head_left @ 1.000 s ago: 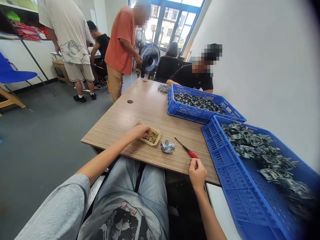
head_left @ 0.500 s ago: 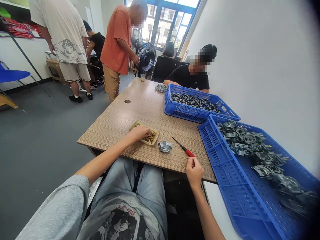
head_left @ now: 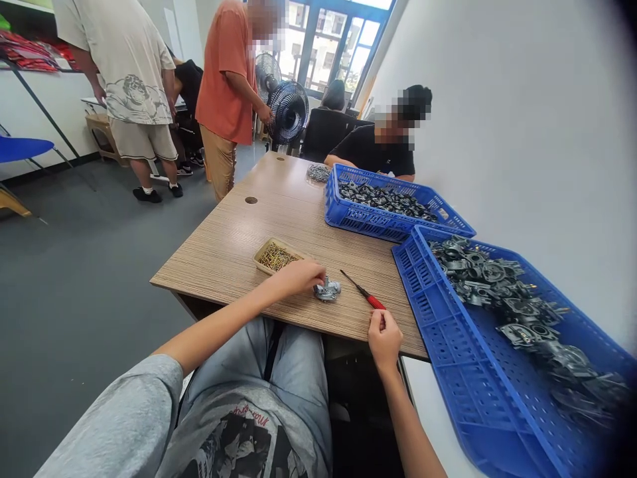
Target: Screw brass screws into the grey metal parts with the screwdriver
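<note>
A grey cast-metal carburetor body (head_left: 328, 291) rests on the table in front of me. My left hand (head_left: 303, 273) is above its left side, fingers pinched together; what is between the fingertips is hidden. Just behind that hand is a shallow beige tray (head_left: 257, 257) of small brass-coloured pieces (head_left: 277, 256), likely screws or jets, its right part covered by the hand. At the table's front edge my right hand (head_left: 385, 337) is closed around the handle end of a red-handled screwdriver (head_left: 374, 301), whose dark shaft points away to the upper left.
Two blue crates of metal parts stand on the right, a nearer one (head_left: 448, 358) and a farther one (head_left: 398, 229). A round container of small parts (head_left: 318, 173) sits farther back. A co-worker in black (head_left: 378, 153) sits across; others stand at left near fans (head_left: 288, 113).
My left hand has come out of the beige tray and moved right to the carburetor body. My right hand stays at the screwdriver. The view has shifted slightly.
</note>
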`<state>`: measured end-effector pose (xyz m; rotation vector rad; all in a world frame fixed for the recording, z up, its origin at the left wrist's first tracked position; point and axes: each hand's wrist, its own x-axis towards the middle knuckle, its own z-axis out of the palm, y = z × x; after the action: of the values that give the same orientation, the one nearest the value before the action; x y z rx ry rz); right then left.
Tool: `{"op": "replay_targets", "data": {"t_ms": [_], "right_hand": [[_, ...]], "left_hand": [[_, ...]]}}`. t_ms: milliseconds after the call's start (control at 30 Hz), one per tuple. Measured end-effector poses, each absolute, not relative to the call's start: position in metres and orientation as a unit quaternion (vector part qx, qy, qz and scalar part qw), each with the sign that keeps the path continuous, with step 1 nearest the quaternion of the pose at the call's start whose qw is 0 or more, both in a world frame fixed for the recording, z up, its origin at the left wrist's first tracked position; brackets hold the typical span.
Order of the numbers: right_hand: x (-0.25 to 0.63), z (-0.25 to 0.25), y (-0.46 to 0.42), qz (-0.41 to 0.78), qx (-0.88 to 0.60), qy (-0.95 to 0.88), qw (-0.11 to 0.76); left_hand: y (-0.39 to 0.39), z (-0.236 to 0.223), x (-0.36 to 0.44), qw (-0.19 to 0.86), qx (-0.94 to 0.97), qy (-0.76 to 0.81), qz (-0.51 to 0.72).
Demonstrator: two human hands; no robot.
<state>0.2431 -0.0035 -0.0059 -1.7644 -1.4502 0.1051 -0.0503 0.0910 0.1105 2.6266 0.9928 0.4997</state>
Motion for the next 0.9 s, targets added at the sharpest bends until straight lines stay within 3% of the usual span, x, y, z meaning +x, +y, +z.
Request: {"op": "replay_targets", "data": {"t_ms": [367,900], "right_hand": [[0.243,-0.007,-0.004,0.048,-0.696,-0.575,0.427],[0.244,-0.008,-0.004,0.043,-0.686,-0.579,0.438]], "left_hand": [[0.083,0.092,-0.008,0.015,0.936,0.342,0.081],[0.082,0.084,0.001,-0.026,0.935,0.341,0.091]]}}
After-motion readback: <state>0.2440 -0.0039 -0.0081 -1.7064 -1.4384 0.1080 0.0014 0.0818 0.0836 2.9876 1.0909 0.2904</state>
